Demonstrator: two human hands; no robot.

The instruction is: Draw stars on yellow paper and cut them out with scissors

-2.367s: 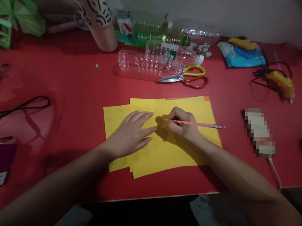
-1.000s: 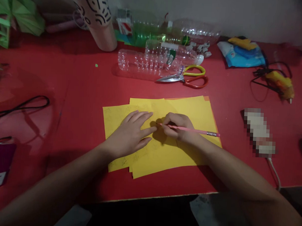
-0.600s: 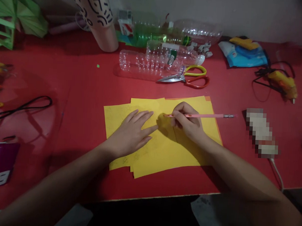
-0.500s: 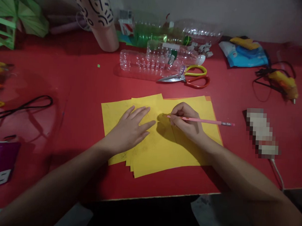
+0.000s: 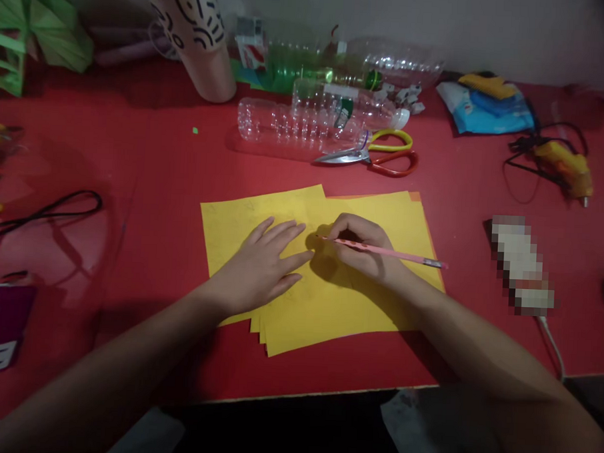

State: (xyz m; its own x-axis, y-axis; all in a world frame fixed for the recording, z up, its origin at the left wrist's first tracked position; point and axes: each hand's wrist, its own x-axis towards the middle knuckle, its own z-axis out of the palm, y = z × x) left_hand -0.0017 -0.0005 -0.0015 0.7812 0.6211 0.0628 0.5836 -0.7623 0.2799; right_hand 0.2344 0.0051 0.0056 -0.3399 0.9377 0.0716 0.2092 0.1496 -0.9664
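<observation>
A stack of yellow paper sheets [image 5: 328, 308] lies on the red table [image 5: 158, 180] in front of me. My left hand [image 5: 263, 268] rests flat on the top sheet, fingers stretched out and pressing it down. My right hand [image 5: 364, 249] is closed around a pink pencil [image 5: 395, 255], whose tip touches the paper just right of my left fingertips. The pencil's eraser end points to the right. Faint pencil marks show on the paper near my left hand.
Scissors with yellow and red handles [image 5: 380, 156] and several clear plastic bottles [image 5: 306, 126] lie behind the paper. A yellow glue gun [image 5: 565, 168] with its cord sits far right, a black cable [image 5: 47, 212] at left. A patterned pink tube [image 5: 200, 35] stands at the back.
The top yellow sheet has turned a little under my left hand, its far corner swinging up. My right hand lifted the pencil, then brought its tip back down onto the paper.
</observation>
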